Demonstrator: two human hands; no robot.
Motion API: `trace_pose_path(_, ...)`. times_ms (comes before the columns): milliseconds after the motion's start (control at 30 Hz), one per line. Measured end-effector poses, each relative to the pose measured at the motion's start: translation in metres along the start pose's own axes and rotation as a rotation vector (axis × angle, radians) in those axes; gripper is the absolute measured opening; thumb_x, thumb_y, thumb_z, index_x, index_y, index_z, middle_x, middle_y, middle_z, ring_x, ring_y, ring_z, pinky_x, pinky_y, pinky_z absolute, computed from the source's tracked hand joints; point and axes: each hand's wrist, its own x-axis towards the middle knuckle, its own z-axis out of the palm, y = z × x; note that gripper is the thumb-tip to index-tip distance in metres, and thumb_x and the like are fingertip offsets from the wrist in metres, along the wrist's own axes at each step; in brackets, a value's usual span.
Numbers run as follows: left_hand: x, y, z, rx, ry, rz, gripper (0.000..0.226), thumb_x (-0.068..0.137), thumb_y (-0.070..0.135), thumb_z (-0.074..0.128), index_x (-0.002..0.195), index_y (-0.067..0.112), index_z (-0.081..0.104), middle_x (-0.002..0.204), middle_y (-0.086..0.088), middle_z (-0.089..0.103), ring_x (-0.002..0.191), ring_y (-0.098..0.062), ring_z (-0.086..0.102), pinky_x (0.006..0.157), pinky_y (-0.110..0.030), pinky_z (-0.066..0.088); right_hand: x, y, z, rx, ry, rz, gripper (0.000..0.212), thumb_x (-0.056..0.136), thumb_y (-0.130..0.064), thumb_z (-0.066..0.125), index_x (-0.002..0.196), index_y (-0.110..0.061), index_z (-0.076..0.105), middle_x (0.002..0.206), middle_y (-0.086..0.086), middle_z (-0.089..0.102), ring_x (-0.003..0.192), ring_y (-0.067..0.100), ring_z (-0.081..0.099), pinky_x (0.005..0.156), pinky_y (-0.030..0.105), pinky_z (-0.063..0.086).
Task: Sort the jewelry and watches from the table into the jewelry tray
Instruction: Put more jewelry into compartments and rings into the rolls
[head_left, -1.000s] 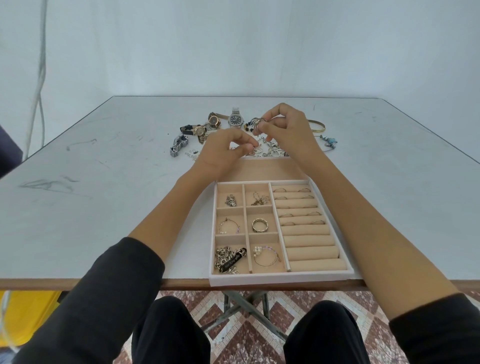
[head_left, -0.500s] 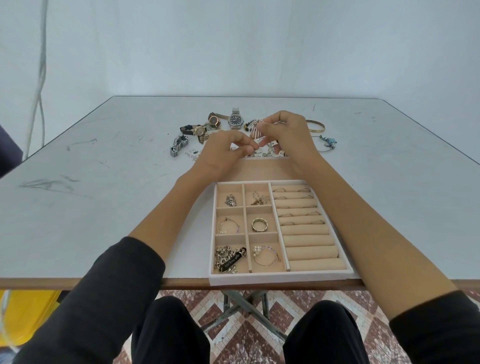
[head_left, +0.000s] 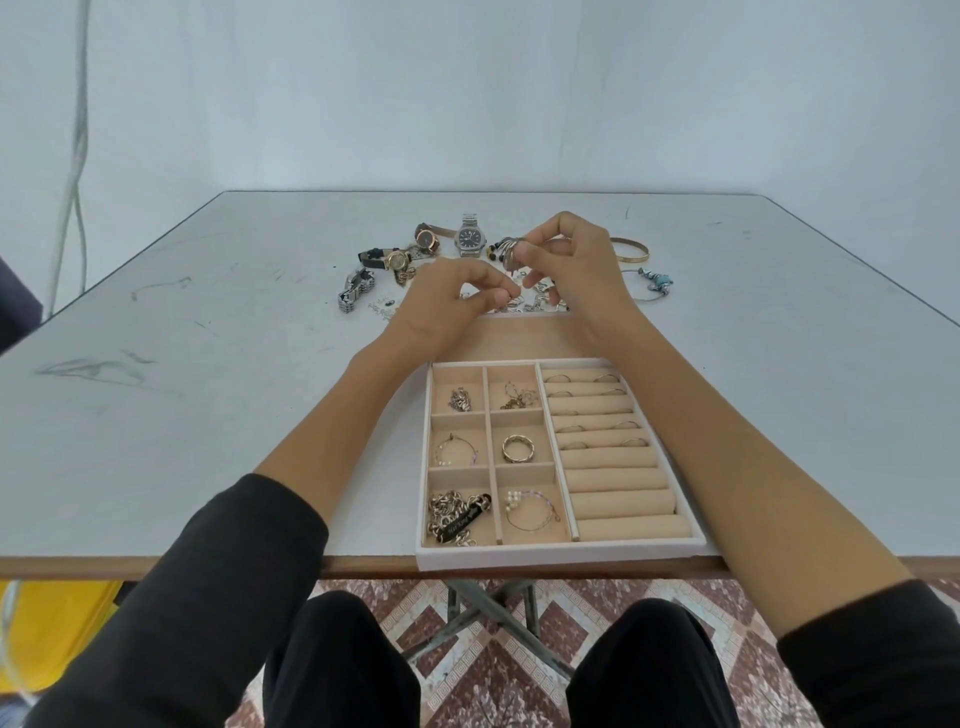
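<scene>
Between the right hand's (head_left: 576, 270) thumb and fingertips a silver multi-band piece (head_left: 510, 253) is pinched, raised just above the loose pile (head_left: 535, 304). The left hand (head_left: 452, 301), just below and beside it, pinches a small silver item (head_left: 512, 301) too small to identify. The jewelry tray (head_left: 561, 553) lies behind both hands, toward the person, with the right hand nearer its ring rolls.

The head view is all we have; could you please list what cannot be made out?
Head view:
Left hand: whether its grip holds anything; curled fingers cover it.
Loose jewelry pile: partly hidden behind the right hand gripping silver bangles.
Black tag in the tray: lettering too small.
</scene>
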Motion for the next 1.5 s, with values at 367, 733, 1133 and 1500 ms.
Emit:
trace_pose_path(367,-0.001,0.001,-0.001,0.008,0.023,0.019,0.011,0.089,0.014,0.064,0.092,0.023,0.069,0.078,0.013,0.067,0.081,0.005,0.059,0.087,-0.013,0.042,0.013,0.017,-0.007,-0.439,0.097,-0.036,0.014,0.076,-0.027,0.064,0.071,-0.031,0.052,0.082,-0.004,0.07,0.082,0.019,0.066,0.078,0.047,0.053)
trace_pose_path(733,0.0,-0.003,-0.003,0.015,0.055,0.008,0.012,0.089,0.011,0.064,0.093,0.021,0.07,0.075,0.019,0.064,0.074,0.015,0.057,0.081,-0.008,0.044,0.015,0.026,-0.017,-0.646,0.146,-0.1,0.004,0.081,-0.02,0.064,0.082,-0.02,0.06,0.08,-0.006,0.063,0.082,0.016,0.06,0.071,0.037,0.051)
trace_pose_path(1133,0.0,-0.01,-0.01,0.309,0.037,0.055,0.012,0.096,0.02,0.054,0.097,0.022,0.065,0.081,0.008,0.074,0.06,0.004,0.056,0.065,-0.009,0.037,0.016,0.026,-0.016,-0.62,0.128,-0.072,0.008,0.08,-0.025,0.068,0.08,-0.024,0.06,0.079,-0.006,0.066,0.082,0.013,0.062,0.069,0.031,0.048)
trace_pose_path(1500,-0.005,-0.004,-0.023,0.276,0.126,0.019,0.012,0.093,0.022,0.057,0.097,0.024,0.069,0.089,0.009,0.071,0.088,-0.005,0.062,0.072,-0.009,0.039,0.017,0.023,-0.016,-0.594,0.092,-0.039,0.008,0.077,-0.022,0.073,0.078,-0.021,0.064,0.076,-0.005,0.067,0.079,0.014,0.064,0.067,0.031,0.049)
